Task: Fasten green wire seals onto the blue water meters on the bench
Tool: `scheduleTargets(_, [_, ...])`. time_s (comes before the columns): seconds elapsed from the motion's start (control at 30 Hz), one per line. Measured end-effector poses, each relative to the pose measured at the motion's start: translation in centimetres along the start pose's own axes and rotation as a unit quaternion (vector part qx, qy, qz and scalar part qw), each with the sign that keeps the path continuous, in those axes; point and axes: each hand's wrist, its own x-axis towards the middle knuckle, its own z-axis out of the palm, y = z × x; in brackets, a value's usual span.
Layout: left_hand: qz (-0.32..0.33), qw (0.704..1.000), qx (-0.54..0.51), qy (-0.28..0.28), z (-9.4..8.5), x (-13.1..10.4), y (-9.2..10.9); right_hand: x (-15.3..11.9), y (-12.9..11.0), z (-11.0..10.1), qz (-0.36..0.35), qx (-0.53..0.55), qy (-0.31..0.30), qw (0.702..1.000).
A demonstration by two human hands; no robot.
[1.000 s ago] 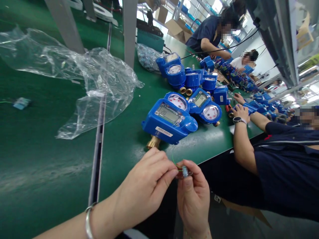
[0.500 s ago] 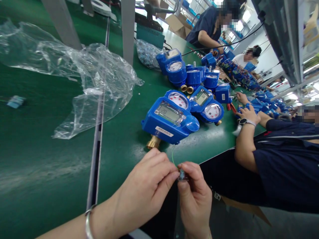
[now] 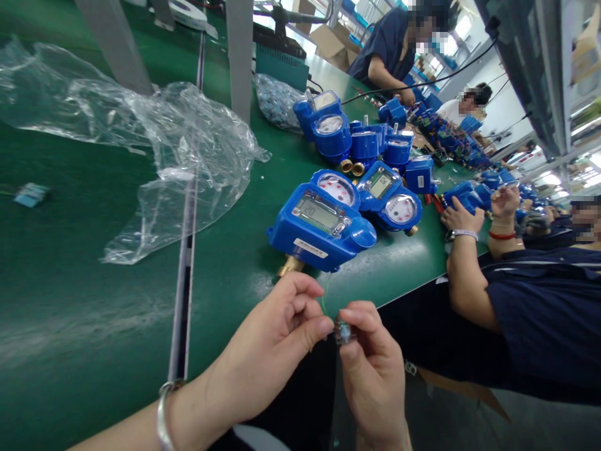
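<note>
My right hand [image 3: 373, 369] pinches a small clear plastic seal with a blue core [image 3: 345, 331] between thumb and fingers. A thin green wire [image 3: 325, 299] runs from the seal up toward the near blue water meter [image 3: 323, 219]. My left hand [image 3: 286, 338] is beside the seal, its fingers curled and the thumb tip close to it; whatever it pinches is hidden. That meter lies tilted on the green bench, its display and round dial facing up. Its brass threaded end [image 3: 290, 266] shows just above my left knuckles. Behind it rests a second blue meter [image 3: 389, 194].
A crumpled clear plastic bag [image 3: 188, 138] spreads over the left bench across a metal strip [image 3: 181, 326]. Farther left lies a small light-blue bundle [image 3: 32, 194]. More blue meters [image 3: 333, 128] and a bag of small blue pieces [image 3: 277, 103] stand behind. A co-worker's arm [image 3: 469, 269] is at right.
My left index finger has lifted and the left fingers have loosened slightly away from the seal. The seal stays in my right hand. The co-worker at right has raised one hand.
</note>
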Motion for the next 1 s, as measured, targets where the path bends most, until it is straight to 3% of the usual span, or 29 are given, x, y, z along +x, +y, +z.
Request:
scheduleTargets(0.13, [-0.022,0.998,-0.053,-0.019,0.2,0.2,0.3,-0.1,0.6,0.4,0.027,0.094,0.018,0.995])
scheduleTargets(0.27, [-0.027,0.996,-0.087,-0.018,0.0,0.0,0.2,0.1,-0.1,0.3,0.024,0.051,-0.016,0.998])
scheduleTargets(0.43, [-0.077,0.986,-0.138,-0.061,-0.4,0.1,0.3,0.5,-1.1,0.2,0.009,0.031,-0.066,0.997])
scheduleTargets(0.57, [-0.089,0.985,-0.134,-0.064,-0.6,0.3,0.4,0.6,-0.9,0.7,-0.007,0.019,-0.034,0.999])
scheduleTargets(0.63, [-0.08,0.984,-0.146,-0.06,-0.7,0.3,0.5,0.6,-0.8,0.8,-0.044,-0.054,-0.014,0.998])
scheduleTargets(0.7, [-0.079,0.982,-0.16,-0.058,-0.8,0.2,0.6,0.6,-0.8,0.7,-0.107,-0.177,-0.009,0.978])
scheduleTargets(0.8, [-0.08,0.984,-0.146,-0.057,-0.8,0.0,0.7,0.5,-1.1,0.5,-0.199,-0.344,-0.011,0.918])
scheduleTargets(0.9, [-0.059,0.991,-0.108,-0.054,-0.8,0.0,0.6,0.3,-1.1,0.4,-0.25,-0.436,-0.01,0.864])
scheduleTargets(1.0, [-0.01,0.998,-0.052,-0.039,-0.8,0.1,0.4,0.1,-0.9,0.5,-0.269,-0.473,-0.004,0.839])
